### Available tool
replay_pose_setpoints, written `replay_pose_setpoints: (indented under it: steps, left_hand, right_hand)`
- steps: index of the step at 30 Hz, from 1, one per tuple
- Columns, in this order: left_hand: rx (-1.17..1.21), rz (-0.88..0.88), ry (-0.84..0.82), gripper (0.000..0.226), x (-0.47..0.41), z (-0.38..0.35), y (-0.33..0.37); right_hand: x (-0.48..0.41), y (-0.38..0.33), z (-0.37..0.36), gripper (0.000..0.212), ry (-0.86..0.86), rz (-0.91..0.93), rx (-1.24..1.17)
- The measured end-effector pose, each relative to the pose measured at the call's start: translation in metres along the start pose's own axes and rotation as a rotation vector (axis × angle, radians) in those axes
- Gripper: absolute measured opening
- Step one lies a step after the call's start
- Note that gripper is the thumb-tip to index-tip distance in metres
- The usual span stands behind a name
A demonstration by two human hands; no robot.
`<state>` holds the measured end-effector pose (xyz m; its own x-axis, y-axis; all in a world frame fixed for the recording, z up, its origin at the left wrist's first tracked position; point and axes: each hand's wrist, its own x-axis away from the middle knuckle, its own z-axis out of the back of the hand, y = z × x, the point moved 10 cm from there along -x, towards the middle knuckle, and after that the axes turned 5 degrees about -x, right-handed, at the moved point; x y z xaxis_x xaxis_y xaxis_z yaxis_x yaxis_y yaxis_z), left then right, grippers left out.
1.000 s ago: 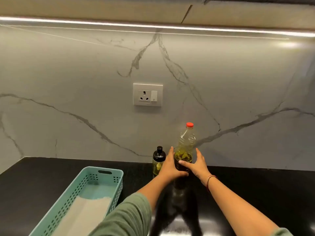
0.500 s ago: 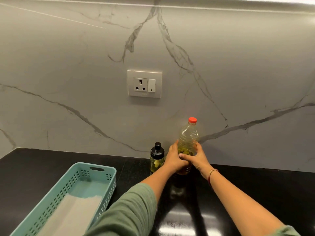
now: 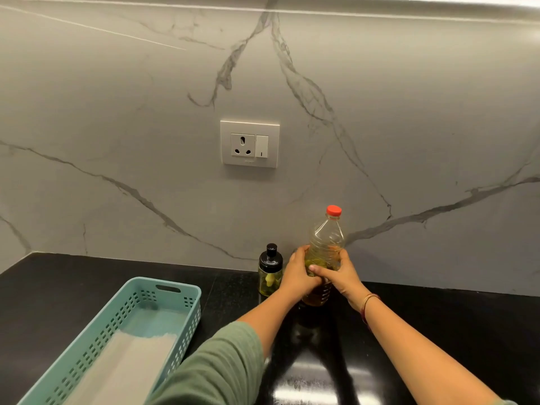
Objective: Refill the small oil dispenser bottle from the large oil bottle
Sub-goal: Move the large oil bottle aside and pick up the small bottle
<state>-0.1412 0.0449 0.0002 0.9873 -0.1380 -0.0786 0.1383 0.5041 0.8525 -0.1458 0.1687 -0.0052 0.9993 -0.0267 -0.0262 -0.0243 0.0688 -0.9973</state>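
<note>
The large oil bottle (image 3: 326, 238), clear plastic with a red cap and some yellow oil low inside, stands upright on the black counter by the back wall. My left hand (image 3: 298, 274) grips its left side and my right hand (image 3: 339, 274) grips its right side, fingers wrapped across its front. Just left of it stands the small oil dispenser bottle (image 3: 270, 271), glass with a black pump top in place and a little oil inside. My left hand is close beside the dispenser; whether they touch is unclear.
A teal perforated basket (image 3: 163, 290) with a grey liner sits at the front left of the black counter (image 3: 438, 331). A wall socket (image 3: 249, 144) is on the marble backsplash above the bottles.
Both hands have closed round the large bottle, which looks slightly nearer to me on the counter. The view has tilted down and drawn nearer.
</note>
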Motion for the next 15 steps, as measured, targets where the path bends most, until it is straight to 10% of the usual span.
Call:
replay_pose_setpoints:
  steps: [15]
  left_hand:
    - [-0.005,-0.132,-0.049,0.066,0.116,-0.02,0.026]
  right_hand:
    - [0.135,-0.006,0.013,0.067,0.031,0.03,-0.016]
